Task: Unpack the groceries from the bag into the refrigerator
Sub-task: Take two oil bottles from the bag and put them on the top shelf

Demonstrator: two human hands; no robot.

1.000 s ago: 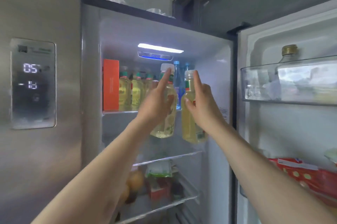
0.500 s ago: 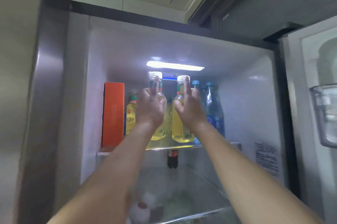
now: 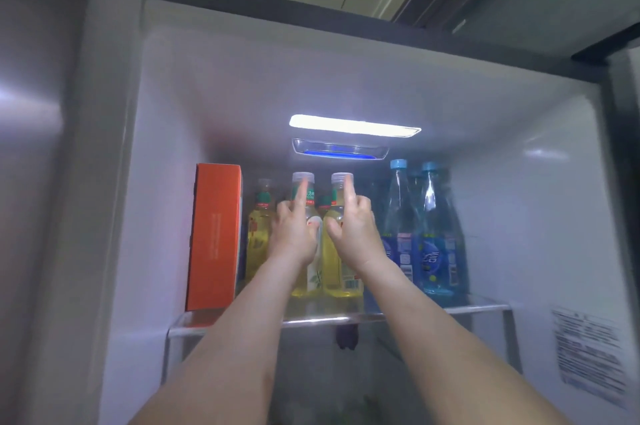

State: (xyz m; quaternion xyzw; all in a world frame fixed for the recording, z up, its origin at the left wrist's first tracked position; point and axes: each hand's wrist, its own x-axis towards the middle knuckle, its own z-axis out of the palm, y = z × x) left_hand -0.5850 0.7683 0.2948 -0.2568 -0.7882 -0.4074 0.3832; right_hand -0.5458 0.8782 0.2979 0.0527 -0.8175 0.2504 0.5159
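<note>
Groceries here mean two bottles of pale yellow drink, standing upright side by side at the front of the refrigerator's top shelf (image 3: pixel 485 309), and each has a hand on it; the left hand (image 3: pixel 294 234) wraps the left bottle (image 3: pixel 310 251) with its curled fingers (image 3: pixel 301 194) around the body and the forefinger laid straight up the neck towards the cap, while the right hand (image 3: pixel 355 234) holds the right bottle (image 3: pixel 337 272) the same way, forefinger up the neck, thumb hooked round the near side. Both bottles run straight up and down, directly ahead of the palms, and their bases look to sit on the glass, so I'd say the placing is about finished and what remains is to open the fingers and draw back without tipping them; neither hand is nearer than the other, they work as a pair. They look like clear smooth plastic, narrow-necked, with white ribbed caps and printed labels. Behind them stand more yellow bottles (image 3: pixel 259 237) with green collars. Left of those is a tall orange carton (image 3: pixel 214 237), matte and flat-sided, on end against the wall. To the right stand blue-tinted water bottles (image 3: pixel 434 234) with light blue caps, close beside the right hand. Overhead a light strip (image 3: pixel 353 126) glows on the white liner
</note>
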